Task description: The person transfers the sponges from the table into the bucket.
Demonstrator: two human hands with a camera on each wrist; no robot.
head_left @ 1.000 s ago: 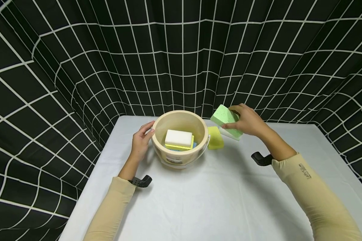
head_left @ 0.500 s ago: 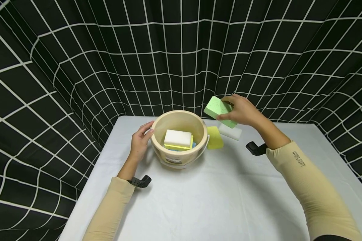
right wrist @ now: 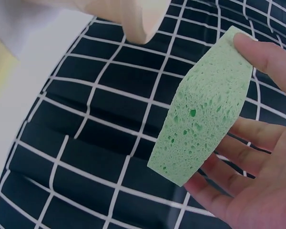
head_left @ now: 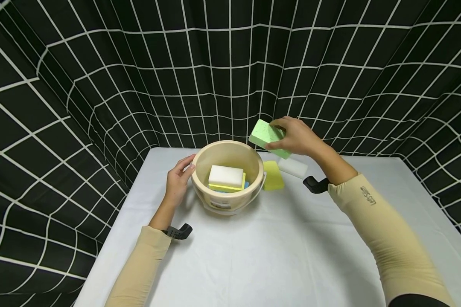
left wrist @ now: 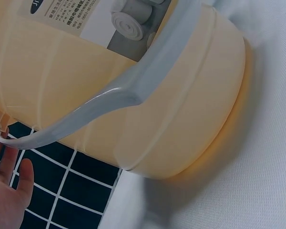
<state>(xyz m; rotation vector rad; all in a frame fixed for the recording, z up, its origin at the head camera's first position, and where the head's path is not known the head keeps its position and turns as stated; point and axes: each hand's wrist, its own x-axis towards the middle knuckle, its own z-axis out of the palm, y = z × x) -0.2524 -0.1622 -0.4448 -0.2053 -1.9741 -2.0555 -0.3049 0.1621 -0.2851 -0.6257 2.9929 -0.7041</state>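
My right hand (head_left: 296,137) pinches a green sponge (head_left: 266,134) between thumb and fingers, above the table and just right of the bucket's far rim. In the right wrist view the porous face of the green sponge (right wrist: 200,109) shows, bent slightly in the grip. My left hand (head_left: 178,179) rests against the left side of the cream bucket (head_left: 230,197), its fingers fairly straight at the rim. Inside the bucket lies a white-and-yellow sponge (head_left: 226,176) on top, with a bit of a blue thing (head_left: 247,184) under it. The left wrist view shows the bucket's grey-white handle (left wrist: 109,95).
Right of the bucket a yellow sponge (head_left: 273,175) lies on the white-covered table (head_left: 253,256). Beside it is a white sponge-like block (head_left: 293,168). A black cloth with a white grid (head_left: 223,76) hangs behind the table and on both sides.
My right hand has carried the green sponge leftward and up, closer to the bucket, uncovering the white block on the table. The left hand and bucket have stayed put.
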